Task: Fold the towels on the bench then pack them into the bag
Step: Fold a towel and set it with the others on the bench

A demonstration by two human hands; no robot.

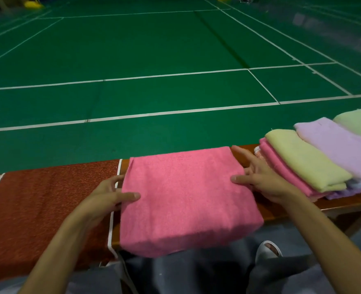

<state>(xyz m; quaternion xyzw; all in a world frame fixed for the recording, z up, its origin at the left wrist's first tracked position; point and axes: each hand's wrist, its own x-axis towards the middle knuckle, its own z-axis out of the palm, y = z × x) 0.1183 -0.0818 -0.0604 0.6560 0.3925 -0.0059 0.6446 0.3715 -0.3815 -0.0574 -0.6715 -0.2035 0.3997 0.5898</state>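
Head view, person seated at the bench. Nearest: the pink towel hangs its near edge off the bench front, over the knees; the rest lies flat on the wood. Left hand pinches the towel's left edge, thumb on top, fingers tucked under. Right hand lies open on the right edge, thumb pressing the cloth, fingers spread flat, gripping nothing that I can see.

Left of the left hand, touching the towel: a red-brown mat with white piping. Could be the bag; cannot tell.

Right of the right hand, just beside its fingertips: a stack of folded towels, fanned and leaning, pink under yellow-green under lilac.

Beyond the hands: green court floor.

Risks, as I judge them:
- The overhang drags the towel off once the hands lift.
- Only one hand pinching, so the next fold goes askew.
- A right-hand sweep knocks the leaning stack, and it slides apart.
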